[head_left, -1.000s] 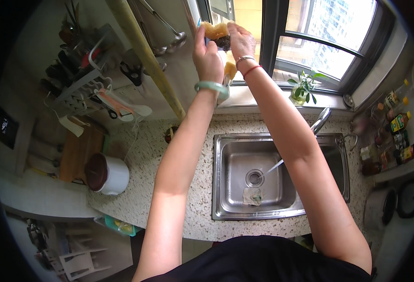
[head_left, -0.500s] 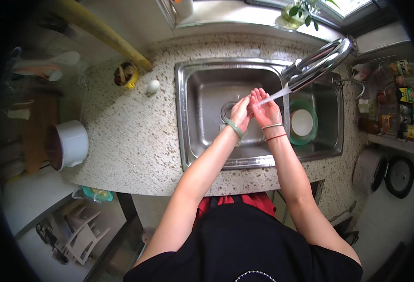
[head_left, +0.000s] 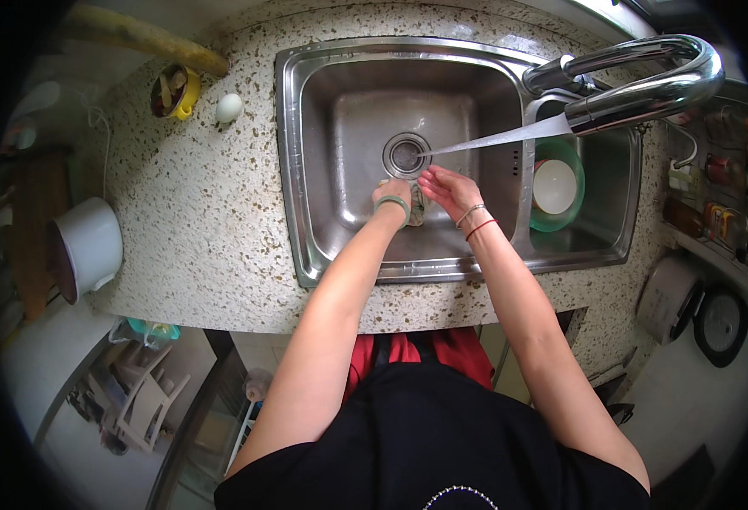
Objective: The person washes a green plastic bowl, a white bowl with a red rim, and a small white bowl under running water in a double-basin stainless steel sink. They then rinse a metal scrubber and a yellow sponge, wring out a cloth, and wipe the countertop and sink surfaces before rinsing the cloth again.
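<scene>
Inside the large basin of the steel sink (head_left: 319, 170), my left hand (head_left: 391, 197) is closed on a crumpled pale cloth (head_left: 416, 210) lying on the basin floor. Its fingertips are hidden beneath it. My right hand (head_left: 450, 189) hovers just right of the cloth, fingers stretched out and holding nothing. From the curved chrome faucet (head_left: 646, 106), a stream of water (head_left: 493, 138) runs slantwise into the round drain (head_left: 407, 155), passing just beyond both hands.
The smaller basin at right holds a green bowl (head_left: 576, 200) with a white bowl (head_left: 554, 187) in it. On the speckled counter (head_left: 195, 212) are an egg (head_left: 229, 107), a yellow mug (head_left: 189, 93) and a white pot (head_left: 98, 242). Bottles (head_left: 718, 221) stand at far right.
My hands were together under the water; they have parted and left the stream. The left has gone down onto the cloth, the right toward me. My view has also shifted.
</scene>
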{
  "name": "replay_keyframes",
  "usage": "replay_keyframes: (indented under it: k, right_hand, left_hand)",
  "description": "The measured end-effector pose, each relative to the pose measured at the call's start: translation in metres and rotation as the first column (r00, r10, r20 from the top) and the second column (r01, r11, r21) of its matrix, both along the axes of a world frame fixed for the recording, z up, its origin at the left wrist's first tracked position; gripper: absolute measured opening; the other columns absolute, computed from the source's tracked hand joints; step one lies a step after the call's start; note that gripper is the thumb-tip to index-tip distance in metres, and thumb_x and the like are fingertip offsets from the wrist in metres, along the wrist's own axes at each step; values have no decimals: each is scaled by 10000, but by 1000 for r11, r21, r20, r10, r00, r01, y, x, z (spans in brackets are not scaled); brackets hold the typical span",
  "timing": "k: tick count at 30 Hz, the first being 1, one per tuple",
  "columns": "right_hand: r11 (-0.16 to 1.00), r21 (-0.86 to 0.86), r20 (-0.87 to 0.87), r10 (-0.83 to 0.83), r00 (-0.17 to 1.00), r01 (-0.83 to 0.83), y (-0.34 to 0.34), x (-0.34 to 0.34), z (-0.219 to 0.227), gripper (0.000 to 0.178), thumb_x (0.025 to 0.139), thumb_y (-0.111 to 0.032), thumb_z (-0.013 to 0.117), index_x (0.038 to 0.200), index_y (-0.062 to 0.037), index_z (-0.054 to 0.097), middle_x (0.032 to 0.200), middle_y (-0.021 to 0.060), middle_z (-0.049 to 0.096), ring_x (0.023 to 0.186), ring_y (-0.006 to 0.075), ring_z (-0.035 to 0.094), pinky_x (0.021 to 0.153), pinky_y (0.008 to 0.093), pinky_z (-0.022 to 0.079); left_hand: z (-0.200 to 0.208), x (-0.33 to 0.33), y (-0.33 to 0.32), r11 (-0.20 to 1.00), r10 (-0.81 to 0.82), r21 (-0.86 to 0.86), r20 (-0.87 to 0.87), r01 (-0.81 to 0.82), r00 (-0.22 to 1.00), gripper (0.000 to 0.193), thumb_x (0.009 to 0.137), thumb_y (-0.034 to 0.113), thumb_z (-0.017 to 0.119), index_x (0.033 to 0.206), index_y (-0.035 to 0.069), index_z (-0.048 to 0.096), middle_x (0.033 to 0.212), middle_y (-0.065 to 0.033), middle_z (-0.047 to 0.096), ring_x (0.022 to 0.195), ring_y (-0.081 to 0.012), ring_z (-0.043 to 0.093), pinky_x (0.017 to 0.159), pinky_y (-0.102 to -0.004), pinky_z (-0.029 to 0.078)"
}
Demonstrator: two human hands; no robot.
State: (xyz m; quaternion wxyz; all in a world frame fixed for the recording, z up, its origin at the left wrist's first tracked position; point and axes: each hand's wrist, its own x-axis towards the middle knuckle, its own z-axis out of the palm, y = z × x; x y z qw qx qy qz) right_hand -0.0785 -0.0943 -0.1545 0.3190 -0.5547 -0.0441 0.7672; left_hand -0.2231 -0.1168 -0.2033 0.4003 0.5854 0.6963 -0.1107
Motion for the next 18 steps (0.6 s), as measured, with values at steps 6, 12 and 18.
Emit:
replay_keyframes:
  k: [6,12,18]
  right_hand:
    - [936,130,544,207,813,-326,1,3,-12,229,874,-138,564,1051,-35,667,986,61,672,900,153,606,738,288,485]
    - [951,137,419,198,886,-277,12,-1,-7,465,916,-465,474,1197,-124,617,1143,25,619,923,143,554,784,239,411]
    - [965,258,-93,-25,995,48,34,-16,3,468,936,-477,453,1161,-74,533,1044,2,597,908,106,555,777,268,462]
  left_hand:
    - [35,-10,9,964,265,-108,474,-244,840,165,757,130,678,862,50,581,784,-59,630,703,-173,616,615,-320,485]
    - [107,-31,25,783,557,-383,783,-491,277,232,783,0,557,994,69,489,915,-29,593,763,-103,586,623,-250,507]
    - [163,-40,49,692,607,-550,794,-467,-35,427,797,31,476,1222,84,482,1123,-53,576,938,-140,587,760,-332,538]
